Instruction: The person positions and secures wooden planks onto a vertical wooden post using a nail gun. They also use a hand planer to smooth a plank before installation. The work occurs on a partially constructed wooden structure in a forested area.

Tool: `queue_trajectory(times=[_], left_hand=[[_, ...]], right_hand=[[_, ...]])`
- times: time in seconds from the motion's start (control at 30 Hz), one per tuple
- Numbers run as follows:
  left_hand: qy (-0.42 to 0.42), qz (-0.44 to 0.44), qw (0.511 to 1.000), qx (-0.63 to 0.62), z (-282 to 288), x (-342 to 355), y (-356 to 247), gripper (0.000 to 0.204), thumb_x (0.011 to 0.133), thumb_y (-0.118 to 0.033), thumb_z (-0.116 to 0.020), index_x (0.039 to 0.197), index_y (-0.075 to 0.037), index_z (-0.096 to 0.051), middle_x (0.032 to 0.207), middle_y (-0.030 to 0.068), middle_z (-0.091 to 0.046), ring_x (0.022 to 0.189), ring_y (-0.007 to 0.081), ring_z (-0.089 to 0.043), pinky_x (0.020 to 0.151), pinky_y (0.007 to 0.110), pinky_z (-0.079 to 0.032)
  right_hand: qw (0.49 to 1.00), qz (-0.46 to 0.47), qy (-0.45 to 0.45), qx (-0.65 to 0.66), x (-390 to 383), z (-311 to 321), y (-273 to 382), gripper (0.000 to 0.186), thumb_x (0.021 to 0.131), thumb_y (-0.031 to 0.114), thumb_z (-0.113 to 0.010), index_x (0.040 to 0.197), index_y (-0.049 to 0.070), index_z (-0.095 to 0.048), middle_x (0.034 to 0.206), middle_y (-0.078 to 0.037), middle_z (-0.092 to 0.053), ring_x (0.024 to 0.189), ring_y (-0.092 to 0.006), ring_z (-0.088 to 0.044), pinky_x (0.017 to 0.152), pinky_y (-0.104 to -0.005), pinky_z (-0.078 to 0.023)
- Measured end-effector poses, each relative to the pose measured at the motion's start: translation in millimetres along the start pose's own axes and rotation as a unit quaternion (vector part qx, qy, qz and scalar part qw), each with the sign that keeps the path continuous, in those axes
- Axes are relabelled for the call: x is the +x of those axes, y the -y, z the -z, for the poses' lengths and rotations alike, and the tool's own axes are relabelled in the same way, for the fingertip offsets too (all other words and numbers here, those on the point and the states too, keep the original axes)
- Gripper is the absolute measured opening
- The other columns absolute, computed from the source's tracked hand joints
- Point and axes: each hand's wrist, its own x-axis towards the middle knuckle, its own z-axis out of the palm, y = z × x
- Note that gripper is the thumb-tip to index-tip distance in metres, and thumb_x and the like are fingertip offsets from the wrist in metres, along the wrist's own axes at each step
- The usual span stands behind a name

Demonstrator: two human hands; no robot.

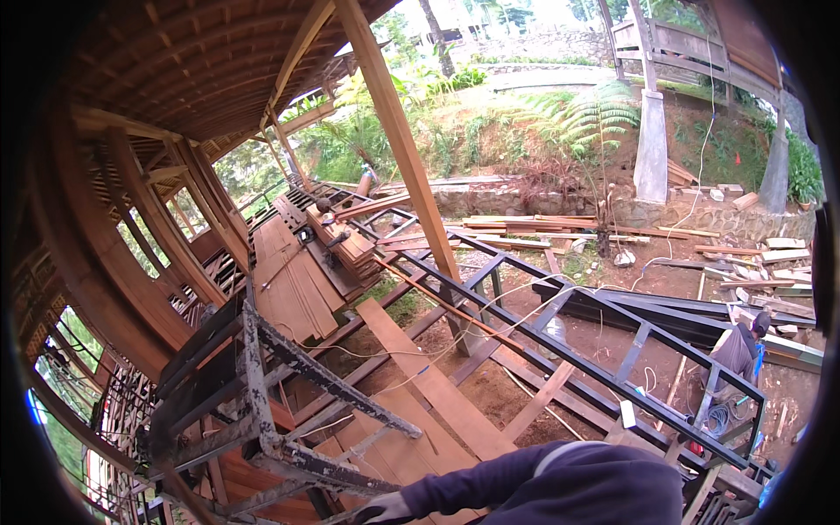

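Note:
My right arm, in a dark purple sleeve, reaches left along the lower edge. At its end, my right hand (pixel 382 508), in a grey glove, is closed on the lower bar of a black, paint-spotted metal scaffold frame (pixel 337 381). The lower edge and dark shade partly hide the fingers. My left hand is out of view. Brown wooden planks (pixel 429 381) lie below and beyond the frame, some across the floor joists.
A slanting wooden post (pixel 398 131) rises in the middle. Black steel framing (pixel 560 350) runs along the deck's right side, with open gaps between bars. One person (pixel 331 232) is by stacked boards; another (pixel 739 350) crouches at right. A cable (pixel 516 289) crosses the joists.

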Motion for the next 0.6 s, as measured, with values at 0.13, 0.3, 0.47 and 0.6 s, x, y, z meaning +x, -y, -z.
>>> queue_trajectory(times=[0.13, 0.3, 0.47, 0.6], left_hand=[[0.080, 0.153, 0.972, -0.160, 3, -91, -33, 0.035, 0.089, -0.026, -0.060, 0.121, -0.014, -0.065, 0.127, 0.0156, -0.059, 0.121, 0.0408, -0.054, 0.103, 0.055, -0.042], [0.127, -0.015, 0.992, -0.018, 29, -167, -52, 0.041, 0.087, -0.028, -0.069, 0.126, -0.017, -0.063, 0.128, 0.0133, -0.060, 0.131, 0.0399, -0.047, 0.107, 0.063, -0.035], [0.185, 0.051, 0.975, 0.114, 90, -245, -104, 0.052, 0.087, -0.024, -0.048, 0.138, -0.024, -0.053, 0.150, 0.0057, -0.043, 0.140, 0.0262, -0.037, 0.118, 0.048, -0.027], [0.096, 0.161, 0.955, 0.228, 193, -286, -106, 0.055, 0.075, -0.013, -0.064, 0.129, -0.011, -0.057, 0.136, 0.0141, -0.053, 0.127, 0.0331, -0.050, 0.106, 0.050, -0.043]], right_hand=[[0.986, 0.110, -0.006, -0.125, 68, -52, 23, 0.050, 0.097, 0.020, -0.053, 0.145, 0.007, -0.043, 0.127, -0.023, -0.054, 0.116, -0.0373, -0.055, 0.101, -0.0397, -0.043], [0.937, 0.141, -0.005, -0.319, 86, -163, 55, 0.055, 0.094, 0.020, -0.055, 0.146, 0.009, -0.041, 0.127, -0.021, -0.053, 0.114, -0.0391, -0.055, 0.102, -0.0409, -0.043], [0.917, -0.215, 0.103, 0.320, 52, -257, 106, 0.046, 0.106, 0.032, -0.031, 0.139, 0.002, -0.047, 0.127, -0.018, -0.061, 0.111, -0.0297, -0.062, 0.093, -0.0441, -0.053], [0.946, -0.090, -0.048, 0.307, 68, -317, 117, 0.044, 0.095, 0.011, -0.057, 0.134, -0.003, -0.043, 0.093, -0.013, -0.065, 0.076, -0.0216, -0.067, 0.067, -0.0362, -0.058]])
